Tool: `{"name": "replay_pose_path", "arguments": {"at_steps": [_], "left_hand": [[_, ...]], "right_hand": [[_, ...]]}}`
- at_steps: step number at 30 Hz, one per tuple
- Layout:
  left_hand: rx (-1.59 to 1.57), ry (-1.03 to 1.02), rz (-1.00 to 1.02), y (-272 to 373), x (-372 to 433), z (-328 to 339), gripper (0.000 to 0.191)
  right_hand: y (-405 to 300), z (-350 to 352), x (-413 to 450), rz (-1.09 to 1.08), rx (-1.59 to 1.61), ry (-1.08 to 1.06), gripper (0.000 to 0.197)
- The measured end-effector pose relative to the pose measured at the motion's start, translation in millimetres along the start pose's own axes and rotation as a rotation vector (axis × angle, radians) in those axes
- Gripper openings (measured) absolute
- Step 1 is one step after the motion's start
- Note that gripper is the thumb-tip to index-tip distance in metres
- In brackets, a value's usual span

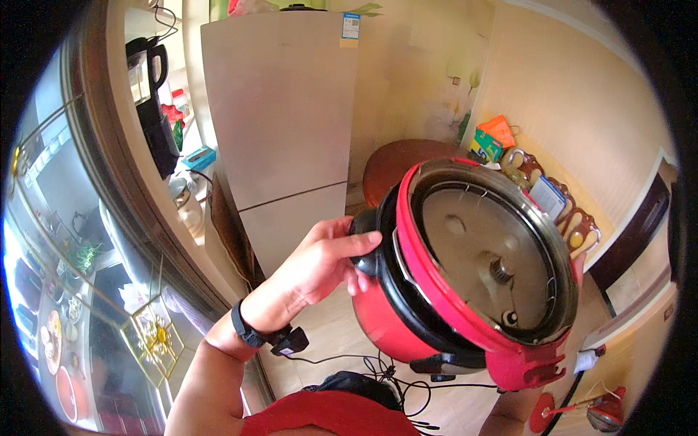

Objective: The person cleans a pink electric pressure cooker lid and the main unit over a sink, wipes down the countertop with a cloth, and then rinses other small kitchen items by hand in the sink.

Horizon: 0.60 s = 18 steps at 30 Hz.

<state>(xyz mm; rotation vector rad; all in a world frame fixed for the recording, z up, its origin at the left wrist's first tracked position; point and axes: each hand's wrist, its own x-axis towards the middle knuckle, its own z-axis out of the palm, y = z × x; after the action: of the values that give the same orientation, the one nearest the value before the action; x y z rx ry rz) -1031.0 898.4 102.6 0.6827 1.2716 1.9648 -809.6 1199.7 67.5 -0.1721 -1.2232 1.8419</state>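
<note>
A red and black electric pressure cooker [390, 324] is held up in front of my body, tilted. Its red-rimmed lid stands raised, and the metal underside [480, 245] with its central knob and a small valve faces me. My left hand [332, 256] grips the black side handle [366, 265], thumb on top and fingers curled beneath. On the far right, only a little of my right hand [579, 266] shows past the lid's edge; the lid and body hide the rest, while its forearm appears at the bottom. The pot's interior is out of sight.
A tall refrigerator [283, 120] stands ahead, beside a round wooden table [398, 158]. Carved chairs [581, 231] line the right wall. Left is a glass sliding door [82, 218] with a kitchen behind it. Black cables [388, 373] hang below the cooker; a red lamp [605, 411] sits lower right.
</note>
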Motion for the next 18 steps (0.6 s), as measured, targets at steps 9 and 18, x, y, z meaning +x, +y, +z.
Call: {"name": "replay_pose_path", "arguments": {"at_steps": [9, 18], "left_hand": [[0.024, 0.034, 0.089, 58, 163, -40, 0.026], [-0.056, -0.055, 0.140, 131, 315, -62, 0.016]], "right_hand": [[59, 12, 206, -0.064, 0.067, -0.113, 0.078], [60, 31, 421, -0.236, 0.089, -0.328, 0.093]]}}
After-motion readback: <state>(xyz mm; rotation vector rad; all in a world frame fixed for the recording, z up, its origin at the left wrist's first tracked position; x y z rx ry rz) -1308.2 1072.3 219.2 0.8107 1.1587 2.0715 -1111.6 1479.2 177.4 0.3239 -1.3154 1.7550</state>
